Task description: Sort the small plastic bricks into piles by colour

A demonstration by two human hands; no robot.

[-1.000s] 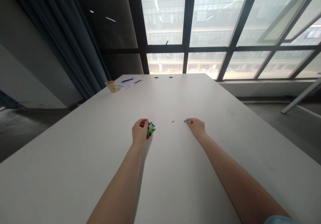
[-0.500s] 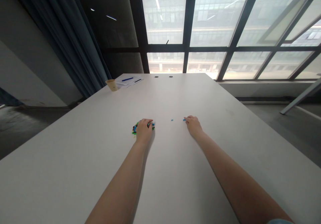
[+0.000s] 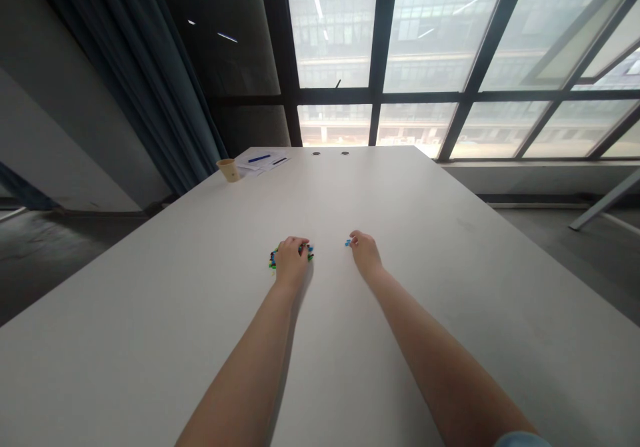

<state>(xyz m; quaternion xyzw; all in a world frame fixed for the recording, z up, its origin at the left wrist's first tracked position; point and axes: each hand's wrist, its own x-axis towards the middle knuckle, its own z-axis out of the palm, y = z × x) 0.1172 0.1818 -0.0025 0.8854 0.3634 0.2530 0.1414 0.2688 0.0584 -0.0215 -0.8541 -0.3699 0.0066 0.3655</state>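
A small pile of colourful little pieces, green, blue and dark, lies on the white table left of the middle. My left hand rests over this pile and covers much of it, its fingers curled; what they hold, if anything, is hidden. To the right, my right hand is closed in a pinch at the small blue pieces. These pieces sit close together at its fingertips, and whether they touch each other is too small to tell.
Near the far left edge stand a beige paper cup and papers with a blue pen and a dark pen on them. Two round dark discs lie at the table's far end, before the windows.
My right hand has moved left with a blue piece, up to the other blue piece. My left hand has stayed over the pile. The view has shifted slightly.
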